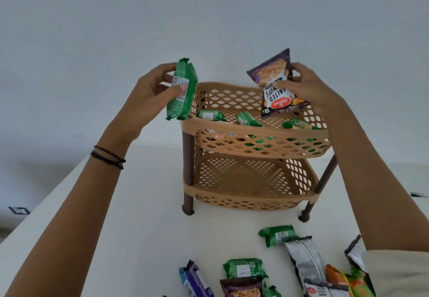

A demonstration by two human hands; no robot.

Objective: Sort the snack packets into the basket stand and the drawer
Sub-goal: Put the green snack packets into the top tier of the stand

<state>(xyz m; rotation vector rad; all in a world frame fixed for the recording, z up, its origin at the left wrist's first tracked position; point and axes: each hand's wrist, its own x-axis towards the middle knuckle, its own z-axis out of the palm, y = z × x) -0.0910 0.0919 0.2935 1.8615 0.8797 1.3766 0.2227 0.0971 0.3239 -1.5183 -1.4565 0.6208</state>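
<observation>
A tan two-tier basket stand (255, 132) with brown legs stands on the white table (144, 204). Its top basket holds several green packets (247, 118); the bottom basket (243, 180) looks bare. My left hand (153, 90) grips a green packet (182, 89) upright beside the stand's top left corner. My right hand (308, 85) pinches a dark salted-peanuts packet (276, 83) above the top basket's right side. No drawer is in view.
Loose packets lie on the table near me: green ones (278, 235) (243, 267), a silver one (306, 259), a blue-purple one (195, 280), a dark peanut one (241, 288) and orange ones (348, 280). The table's left edge runs diagonally; a white wall stands behind.
</observation>
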